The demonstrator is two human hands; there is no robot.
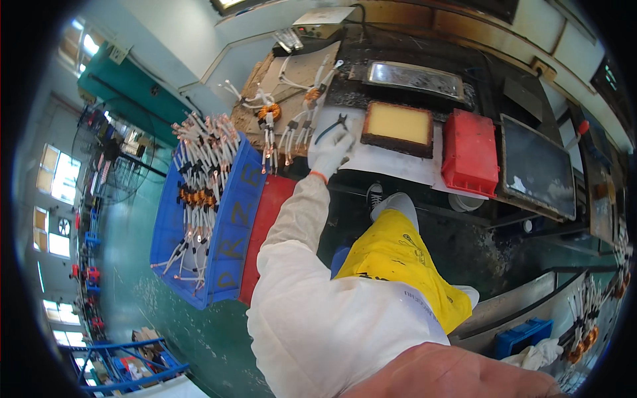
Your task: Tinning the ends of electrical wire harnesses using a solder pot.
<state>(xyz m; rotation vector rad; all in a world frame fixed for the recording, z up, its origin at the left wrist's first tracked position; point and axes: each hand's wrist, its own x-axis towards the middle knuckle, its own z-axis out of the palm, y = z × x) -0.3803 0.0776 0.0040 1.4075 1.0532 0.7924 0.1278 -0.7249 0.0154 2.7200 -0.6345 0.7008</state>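
Note:
My left hand [331, 151], in a white glove, reaches over the white sheet on the workbench. Its fingers are curled around pliers [341, 122] with dark blue handles; one handle sticks out to the left, and the other is mostly covered. Just left of it, copper-coloured ring coils [269, 111] with white leads and black sleeves lie on a brown board. My right hand [541, 353], also in a white glove, is far off at the lower right. It is beside a copper coil [584, 343] with white leads, and its fingers are too unclear to read.
A blue crate [229, 239] of leaded coils stands left of the bench. On the bench are a tray of pale yellow material [398, 126], a silvery trough [416, 79], a red bin [470, 152] and a dark framed panel [539, 166]. A blue box [523, 338] sits lower right.

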